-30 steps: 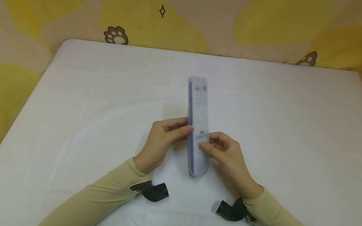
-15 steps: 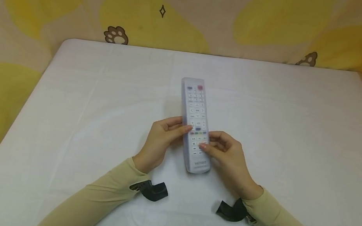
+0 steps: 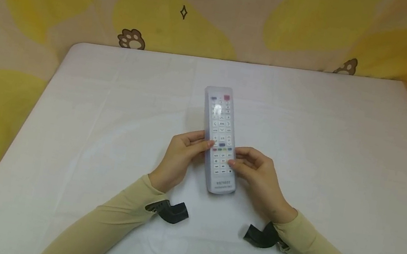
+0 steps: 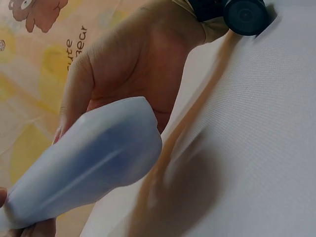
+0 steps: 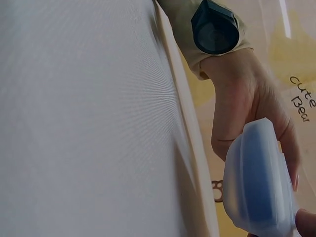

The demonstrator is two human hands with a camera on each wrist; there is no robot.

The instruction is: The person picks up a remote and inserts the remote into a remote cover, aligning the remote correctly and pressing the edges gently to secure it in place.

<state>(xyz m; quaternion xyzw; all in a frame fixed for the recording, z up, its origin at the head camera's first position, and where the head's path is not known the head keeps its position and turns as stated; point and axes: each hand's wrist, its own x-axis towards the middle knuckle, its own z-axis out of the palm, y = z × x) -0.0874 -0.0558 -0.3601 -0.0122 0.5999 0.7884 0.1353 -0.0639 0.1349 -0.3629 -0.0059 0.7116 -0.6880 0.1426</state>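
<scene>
A TV remote control (image 3: 223, 123) in a translucent, bluish cover is held with its button face towards the head camera and its red button at the far end. My left hand (image 3: 178, 158) pinches its left edge, thumb over the buttons and fingers behind. On the right edge, my right hand (image 3: 258, 173) pinches it lower down, thumb tip near the lower buttons. The left wrist view shows the smooth side of the cover (image 4: 94, 158) above the table. In the right wrist view the near end of the cover (image 5: 259, 182) stands out, with the left hand behind it.
A white-covered table (image 3: 326, 133) lies beneath both hands. Yellow and beige patterned cloth (image 3: 203, 29) hangs behind it and at the sides. Black wrist cameras (image 3: 174, 212) stick out from both beige sleeves.
The remote has rolled between my hands, from showing its left side and a hazy face to lying face-up to the head camera. Both hands have kept their places, with the right thumb slightly further right.
</scene>
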